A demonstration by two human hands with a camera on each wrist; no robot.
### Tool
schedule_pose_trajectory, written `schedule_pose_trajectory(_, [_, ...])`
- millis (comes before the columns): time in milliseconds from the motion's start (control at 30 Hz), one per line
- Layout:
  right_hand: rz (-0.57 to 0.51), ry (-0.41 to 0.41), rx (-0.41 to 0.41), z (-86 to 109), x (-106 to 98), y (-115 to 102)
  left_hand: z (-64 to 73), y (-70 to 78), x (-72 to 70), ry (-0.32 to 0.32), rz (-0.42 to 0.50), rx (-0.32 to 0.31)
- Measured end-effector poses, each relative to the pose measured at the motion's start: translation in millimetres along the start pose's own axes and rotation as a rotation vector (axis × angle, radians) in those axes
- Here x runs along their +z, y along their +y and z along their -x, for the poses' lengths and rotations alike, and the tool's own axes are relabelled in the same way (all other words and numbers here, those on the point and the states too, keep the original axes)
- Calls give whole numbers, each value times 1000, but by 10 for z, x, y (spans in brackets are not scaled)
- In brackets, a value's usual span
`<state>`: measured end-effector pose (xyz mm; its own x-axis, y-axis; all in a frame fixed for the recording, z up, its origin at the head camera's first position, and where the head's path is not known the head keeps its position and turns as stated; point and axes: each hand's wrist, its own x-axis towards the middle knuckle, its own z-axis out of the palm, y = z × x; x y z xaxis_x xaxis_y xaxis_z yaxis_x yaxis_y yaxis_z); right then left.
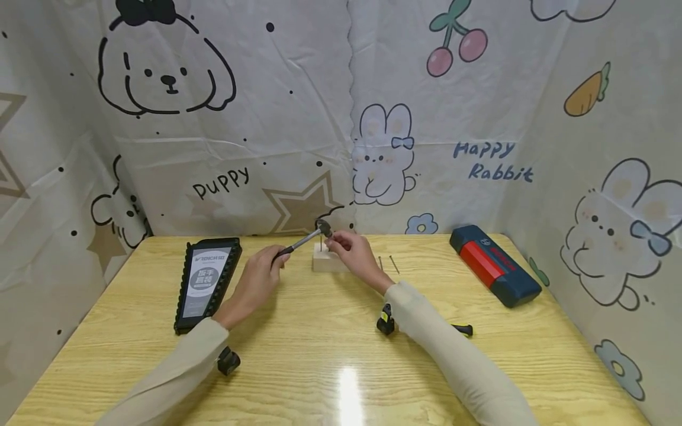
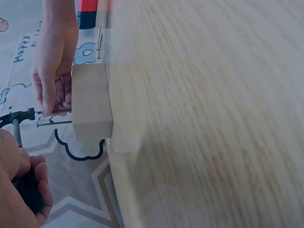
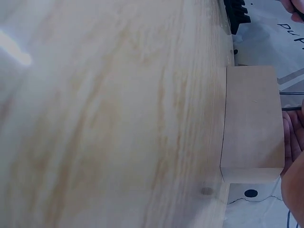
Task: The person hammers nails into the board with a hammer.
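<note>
My left hand (image 1: 261,275) grips the dark handle of a claw hammer (image 1: 306,241), whose head is just above a pale wooden block (image 1: 329,264) near the table's back edge. Thumb and fingers of my right hand (image 1: 354,254) pinch a nail (image 2: 61,111) that points at the block's top face. In the left wrist view the hammer head (image 2: 21,115) is close to that nail's head; whether they touch I cannot tell. Beside the pinched nail, another nail (image 2: 54,123) stands upright in the block. My right fingers partly hide the held nail.
Two loose nails (image 1: 394,264) lie right of the block. A black case with a grey label (image 1: 205,278) lies at left, a dark blue and red case (image 1: 494,266) at right. A black-and-yellow handle (image 1: 463,330) sticks out past my right forearm. Printed cloth walls stand behind and beside the table.
</note>
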<state>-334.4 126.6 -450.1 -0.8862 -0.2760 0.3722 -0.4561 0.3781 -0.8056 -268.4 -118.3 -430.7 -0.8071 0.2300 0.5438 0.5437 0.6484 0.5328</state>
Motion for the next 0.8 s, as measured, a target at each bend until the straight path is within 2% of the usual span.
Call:
schedule_pose_trajectory(133, [7, 5, 21, 15, -11, 0, -63, 48, -41, 6, 7, 15])
schedule_pose_trajectory(333, [10, -2, 25, 24, 0, 10, -236, 127, -182, 145, 37, 98])
schedule_pose_trajectory(400, [10, 4, 21, 23, 9, 21, -245, 121, -185, 159, 49, 99])
schedule_pose_trajectory(467, [7, 6, 16, 17, 19, 31, -212, 89, -153, 114, 32, 77])
schedule_pose_trajectory(633, [-14, -5, 26, -6, 37, 42, -72, -15, -46, -60, -53, 8])
schedule_pose_trajectory(733, [-17, -2, 31, -5, 29, 39, -56, -23, -30, -65, -51, 8])
schedule_pose_trajectory(800, [-15, 5, 31, -1, 18, 38, -72, -12, -29, -72, -17, -10])
